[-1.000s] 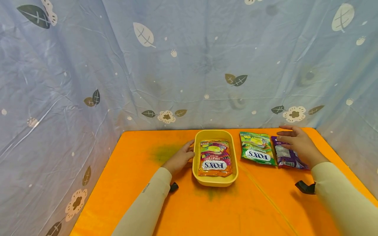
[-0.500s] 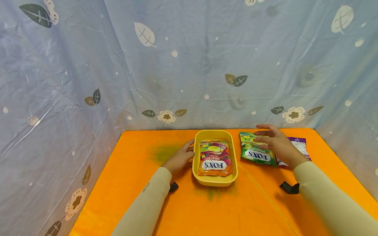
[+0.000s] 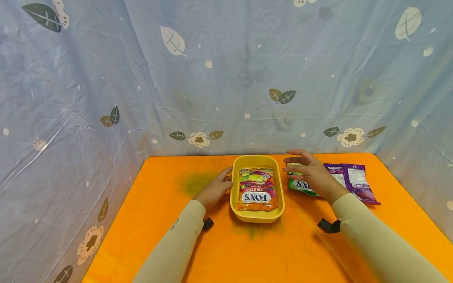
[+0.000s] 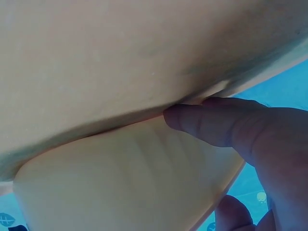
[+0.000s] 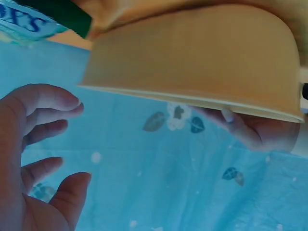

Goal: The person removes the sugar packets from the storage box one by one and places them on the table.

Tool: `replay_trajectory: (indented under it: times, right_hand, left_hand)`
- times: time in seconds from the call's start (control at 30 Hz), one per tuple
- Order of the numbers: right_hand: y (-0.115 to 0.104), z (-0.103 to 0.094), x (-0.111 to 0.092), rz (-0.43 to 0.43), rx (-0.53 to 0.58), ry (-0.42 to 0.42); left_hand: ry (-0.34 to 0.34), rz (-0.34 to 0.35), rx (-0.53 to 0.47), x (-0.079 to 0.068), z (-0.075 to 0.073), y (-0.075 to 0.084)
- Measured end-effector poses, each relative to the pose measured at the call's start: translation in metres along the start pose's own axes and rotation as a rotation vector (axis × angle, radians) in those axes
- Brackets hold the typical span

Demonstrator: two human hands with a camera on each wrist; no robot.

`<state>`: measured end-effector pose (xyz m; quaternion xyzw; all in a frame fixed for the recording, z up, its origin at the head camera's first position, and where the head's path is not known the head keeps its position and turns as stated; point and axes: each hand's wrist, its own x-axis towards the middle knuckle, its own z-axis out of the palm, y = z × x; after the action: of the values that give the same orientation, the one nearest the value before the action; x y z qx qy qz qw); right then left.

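Note:
A yellow plastic tray [image 3: 238, 214] stands on the table with an orange Fox's fruit candy packet [image 3: 257, 188] lying in it. My left hand [image 3: 216, 189] rests at the tray's left side. In the left wrist view, its fingers [image 4: 207, 124] lie against the tray's outer wall [image 4: 110, 178]. My right hand [image 3: 313, 173] hovers over a green Fox's candy packet [image 3: 299, 185] and hides much of it. Nothing is in its grasp; its fingers are spread and loosely bent, close to the tray's right side. Behind this hand lies a purple packet [image 3: 358, 182], label side up.
The table has an orange cover [image 3: 170, 236]. A pale blue patterned curtain [image 3: 226, 78] hangs along the table's back and both sides. Black wrist mounts [image 3: 329, 225] stick out below the sleeves.
My right hand has moved left, from above the purple packet to above the green one, uncovering the purple packet. My left hand and the tray have stayed in place.

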<state>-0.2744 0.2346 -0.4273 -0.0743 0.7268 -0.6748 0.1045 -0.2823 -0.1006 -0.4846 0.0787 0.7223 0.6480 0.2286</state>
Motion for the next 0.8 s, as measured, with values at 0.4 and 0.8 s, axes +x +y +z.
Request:
replay_trajectory:
  times: [0.4, 0.8]
  right_hand:
    - [0.002, 0.035, 0.004, -0.049, 0.146, -0.109]
    - [0.004, 0.073, 0.002, -0.002, -0.016, 0.014]
  left_hand:
    - [-0.001, 0.009, 0.011, -0.001, -0.001, 0.0]
    - [-0.009, 0.005, -0.017, 0.002, -0.001, -0.002]
